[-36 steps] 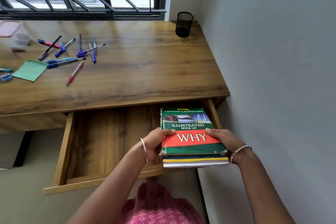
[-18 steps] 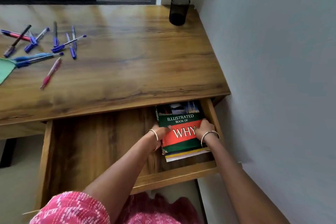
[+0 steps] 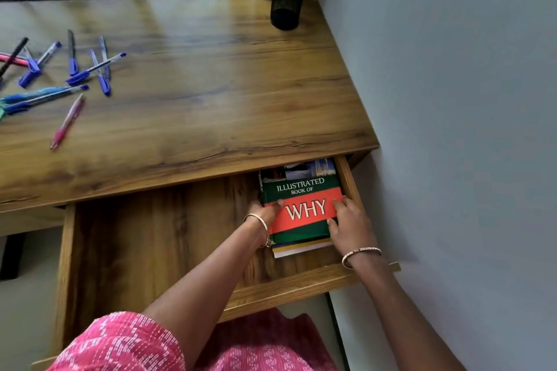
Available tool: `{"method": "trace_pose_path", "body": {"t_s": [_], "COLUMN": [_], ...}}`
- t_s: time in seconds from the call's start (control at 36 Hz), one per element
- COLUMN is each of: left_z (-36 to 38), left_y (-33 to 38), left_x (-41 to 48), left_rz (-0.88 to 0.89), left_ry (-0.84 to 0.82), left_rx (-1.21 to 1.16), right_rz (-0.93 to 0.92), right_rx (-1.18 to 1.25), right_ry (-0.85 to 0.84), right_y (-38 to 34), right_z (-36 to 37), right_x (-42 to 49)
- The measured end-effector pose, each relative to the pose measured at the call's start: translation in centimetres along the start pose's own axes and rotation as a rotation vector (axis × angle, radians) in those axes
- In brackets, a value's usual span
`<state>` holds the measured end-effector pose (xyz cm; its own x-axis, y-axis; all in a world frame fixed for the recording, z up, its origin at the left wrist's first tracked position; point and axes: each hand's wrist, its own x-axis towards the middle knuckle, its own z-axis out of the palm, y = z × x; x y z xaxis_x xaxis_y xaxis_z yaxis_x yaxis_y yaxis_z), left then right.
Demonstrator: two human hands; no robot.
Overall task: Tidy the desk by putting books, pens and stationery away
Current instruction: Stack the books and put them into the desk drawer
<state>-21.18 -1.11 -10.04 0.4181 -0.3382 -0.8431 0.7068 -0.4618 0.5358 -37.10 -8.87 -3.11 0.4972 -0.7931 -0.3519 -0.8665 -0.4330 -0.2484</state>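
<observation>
A stack of books (image 3: 303,190), topped by a green and red hardcover titled "Illustrated Book of Why", lies in the right end of the open wooden drawer (image 3: 289,286). Its far end is tucked under the desk top. My left hand (image 3: 265,214) grips the stack's left edge. At the stack's right edge, against the drawer wall, my right hand (image 3: 346,226) holds it with fingers on the cover. Several pens (image 3: 90,69), blue, pink and black, lie scattered on the desk's left part.
A black mesh pen holder (image 3: 286,1) stands at the desk's back right corner by the grey wall (image 3: 452,99). The wooden desk top (image 3: 211,84) runs under a barred window. The drawer's left part shows bare wood. A green paper edge peeks in at far left.
The book stack went from above the drawer's front edge down into the drawer and slid back under the desk top. Both hands stayed on its sides.
</observation>
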Motion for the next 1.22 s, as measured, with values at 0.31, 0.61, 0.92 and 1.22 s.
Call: {"method": "trace_pose_path", "body": {"t_s": [0.31,0.61,0.92,1.22], "left_z": [0.7,-3.6,-13.9,-16.2], "left_y": [0.7,0.2,-7.7,-11.5], "left_x": [-0.8,-5.6,-18.0,-17.6], "left_rz": [0.081,0.279,0.024,-0.066], "left_ry": [0.271,0.176,-0.123,0.012], "left_rx": [0.312,0.577,0.179,-0.363], "right_rz": [0.028,0.12,0.624,0.726], "right_rx": [-0.06,0.426,1.285,1.601], "right_ry": [-0.209,0.202,-0.332,-0.382], "right_y": [-1.2,0.9,-1.0,-5.5], "right_z": [2.2,-0.4,4.2,5.4], "right_x": [0.7,-5.2,-16.9,-14.3]}}
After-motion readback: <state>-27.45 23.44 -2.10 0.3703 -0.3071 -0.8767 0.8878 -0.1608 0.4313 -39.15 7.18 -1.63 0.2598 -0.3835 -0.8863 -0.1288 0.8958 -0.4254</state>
